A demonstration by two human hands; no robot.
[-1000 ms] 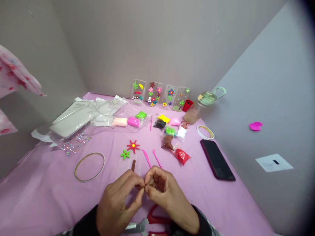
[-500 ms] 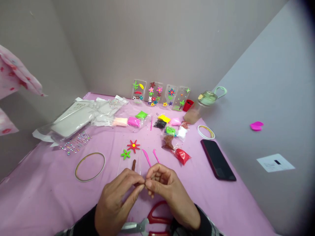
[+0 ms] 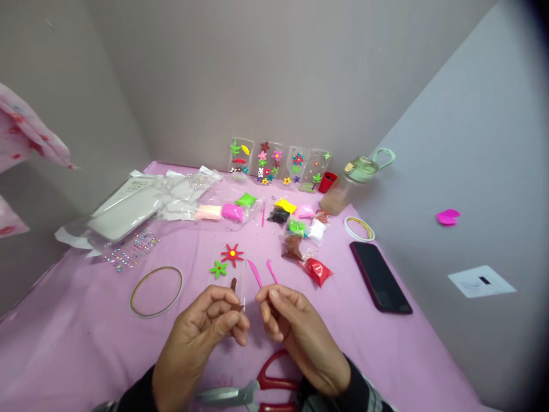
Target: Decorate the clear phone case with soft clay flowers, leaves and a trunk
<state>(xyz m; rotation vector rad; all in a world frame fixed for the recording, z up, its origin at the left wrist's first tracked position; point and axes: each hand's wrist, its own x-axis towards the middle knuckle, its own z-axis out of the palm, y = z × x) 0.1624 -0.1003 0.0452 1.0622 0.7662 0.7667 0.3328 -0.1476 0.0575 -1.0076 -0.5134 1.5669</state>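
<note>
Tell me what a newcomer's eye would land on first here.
Probably the red flower with its yellow middle, lying beside a green flower on a clear case just beyond the left hand. Next, likely, the four decorated cases, standing in a row by the back wall. Nearest the viewer, the red-handled scissors lie at the bottom of the view.

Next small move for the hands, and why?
Probably ease the left hand toward the brown strip on the clear case. Its fingertips are nearer the strip than those of the right hand, and may pinch a brown bit, too small to be sure. The strip lies nearer the person than the red flower.
</note>
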